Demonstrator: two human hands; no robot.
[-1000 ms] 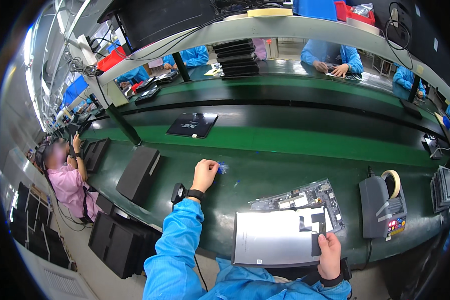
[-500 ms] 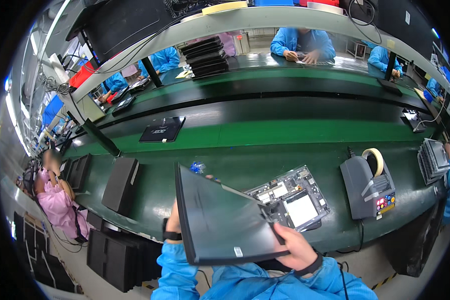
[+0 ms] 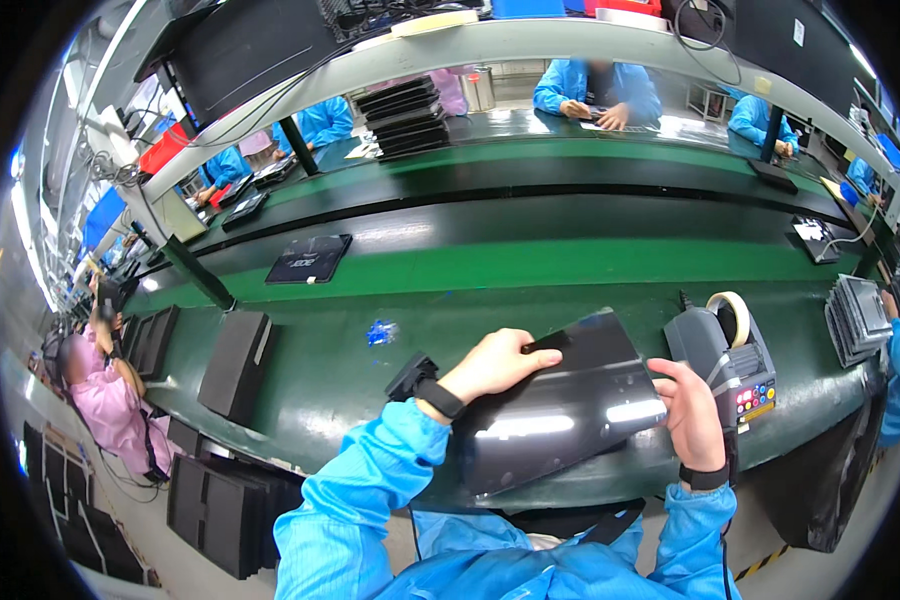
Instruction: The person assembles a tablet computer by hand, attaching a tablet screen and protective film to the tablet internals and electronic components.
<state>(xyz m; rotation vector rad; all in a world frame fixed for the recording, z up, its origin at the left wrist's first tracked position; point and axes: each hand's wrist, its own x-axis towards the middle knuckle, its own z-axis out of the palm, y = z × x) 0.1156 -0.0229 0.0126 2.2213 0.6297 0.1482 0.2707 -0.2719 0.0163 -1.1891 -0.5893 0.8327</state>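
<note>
Both hands hold one dark glossy panel [image 3: 555,415] flat above the near edge of the green bench [image 3: 530,265]. The left hand [image 3: 495,365] lies on the panel's upper left part, fingers spread over its top edge, closed on it. The right hand [image 3: 692,410] clasps the panel's right edge, thumb on top, fingers curled under. A black band sits on each wrist.

Just right of the panel stands a grey tape dispenser [image 3: 725,360] with a pale tape roll [image 3: 730,315] on top and a small panel of coloured buttons on its front face. A small blue crumpled wrapper [image 3: 381,332] lies on the bench left of the left hand, apart from it. A black device [image 3: 411,375] sits by the left wrist.

Further left, a flat black slab [image 3: 235,365] rests on the bench edge. A black flat unit with pale print [image 3: 308,259] lies on the belt beyond. A stack of black trays [image 3: 405,115] stands on the far side; contents cannot be told. A red bin [image 3: 165,148] sits on the upper left shelf. A stack of grey units [image 3: 855,315] stands at far right.

Other persons in blue coats work across the bench; one in pink [image 3: 105,410] sits at left.
</note>
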